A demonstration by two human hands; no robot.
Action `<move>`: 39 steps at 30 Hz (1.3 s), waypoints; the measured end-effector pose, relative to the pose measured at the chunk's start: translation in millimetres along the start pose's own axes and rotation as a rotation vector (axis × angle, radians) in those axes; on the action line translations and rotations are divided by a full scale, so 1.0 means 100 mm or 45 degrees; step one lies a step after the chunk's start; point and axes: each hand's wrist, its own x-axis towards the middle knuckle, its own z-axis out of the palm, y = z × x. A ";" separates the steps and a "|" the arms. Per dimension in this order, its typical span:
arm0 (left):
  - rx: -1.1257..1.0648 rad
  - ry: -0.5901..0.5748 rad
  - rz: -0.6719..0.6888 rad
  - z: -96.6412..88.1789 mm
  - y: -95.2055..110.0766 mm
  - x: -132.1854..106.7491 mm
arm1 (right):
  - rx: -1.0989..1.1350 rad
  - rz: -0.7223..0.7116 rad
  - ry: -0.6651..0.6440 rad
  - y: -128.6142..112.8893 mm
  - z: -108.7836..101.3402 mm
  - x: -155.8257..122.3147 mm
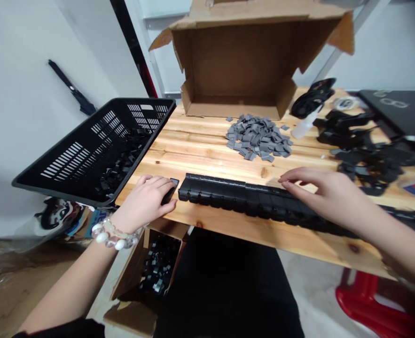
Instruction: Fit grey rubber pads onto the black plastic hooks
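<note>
My left hand (152,196) rests at the table's front edge with its fingers closed around a small black plastic piece (171,190), mostly covered by the fingers. Just right of that piece begins a long row of black plastic pieces (228,196), lined up side by side along the front edge. Over the middle of this row is my right hand (313,185), thumb and fingertips drawn together in a pinch. Whatever is between them, if anything, is too small to make out. Behind the row lies a pile of small grey squares (258,136).
A black plastic crate (101,105) with black pieces stands left. An open cardboard box (238,65) sits at the back of the wooden table (193,145). Right are a squeeze bottle (304,126) and loose black parts (362,162). Below are another carton (126,277) and a red stool (365,295).
</note>
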 end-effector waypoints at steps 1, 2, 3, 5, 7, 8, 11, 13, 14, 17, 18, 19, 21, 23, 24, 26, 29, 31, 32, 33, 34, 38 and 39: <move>0.004 0.000 0.002 0.00 0.00 0.00 | -0.008 0.000 -0.016 -0.01 -0.01 -0.01; 0.012 0.003 0.003 0.00 0.00 0.00 | -0.016 0.001 -0.030 -0.01 -0.02 -0.01; 0.020 0.011 -0.001 0.00 0.00 0.00 | -0.023 0.004 -0.038 -0.01 -0.02 -0.02; 0.012 0.020 -0.023 0.00 -0.01 0.01 | -0.025 0.011 -0.039 -0.01 -0.03 -0.04; -0.041 0.006 -0.055 -0.01 -0.02 0.04 | -0.020 0.010 -0.037 0.00 -0.03 -0.07; -0.076 -0.008 -0.067 -0.02 -0.03 0.05 | -0.018 0.009 -0.040 0.00 -0.03 -0.09; -0.135 -0.016 -0.094 -0.02 -0.04 0.07 | -0.018 0.011 -0.051 0.00 -0.03 -0.13; -0.129 0.010 -0.109 -0.01 -0.04 0.05 | -0.021 0.029 -0.058 0.01 -0.04 -0.14; -0.116 0.027 -0.117 0.00 -0.03 0.03 | -0.022 0.039 -0.059 0.01 -0.04 -0.15; -0.050 0.067 -0.115 0.05 0.00 -0.02 | -0.022 0.067 -0.054 0.03 -0.04 -0.16; -0.021 0.082 -0.108 0.07 0.02 -0.03 | -0.018 0.071 -0.051 0.04 -0.04 -0.16; 0.008 0.096 -0.100 0.09 0.03 -0.05 | -0.009 0.073 -0.048 0.04 -0.04 -0.16; 0.055 0.109 -0.088 0.13 0.07 -0.06 | 0.006 0.077 -0.035 0.06 -0.04 -0.14; 0.089 0.113 -0.086 0.18 0.09 -0.07 | 0.000 0.098 -0.030 0.07 -0.05 -0.07; 0.101 0.116 -0.088 0.20 0.09 -0.07 | -0.019 0.119 -0.028 0.08 -0.06 0.00; 0.115 0.131 -0.098 0.23 0.08 -0.07 | -0.081 0.180 -0.033 0.10 -0.09 0.17; 0.083 0.142 -0.124 0.22 0.05 -0.04 | -0.201 0.276 -0.070 0.18 -0.09 0.52; 0.018 0.163 -0.157 0.17 0.05 -0.01 | -0.256 0.310 -0.111 0.24 -0.04 0.74; -0.019 0.184 -0.183 0.14 0.06 0.01 | -0.263 0.322 -0.130 0.27 -0.01 0.83; -0.051 0.210 -0.218 0.11 0.09 0.04 | -0.266 0.331 -0.144 0.30 0.04 0.89; -0.076 0.232 -0.257 0.08 0.12 0.08 | -0.266 0.341 -0.149 0.32 0.09 0.95; -0.133 0.186 -0.436 0.03 0.27 0.28 | -0.296 0.389 -0.090 0.35 0.28 1.01; -0.145 0.155 -0.489 0.03 0.31 0.33 | -0.302 0.399 -0.063 0.35 0.31 1.00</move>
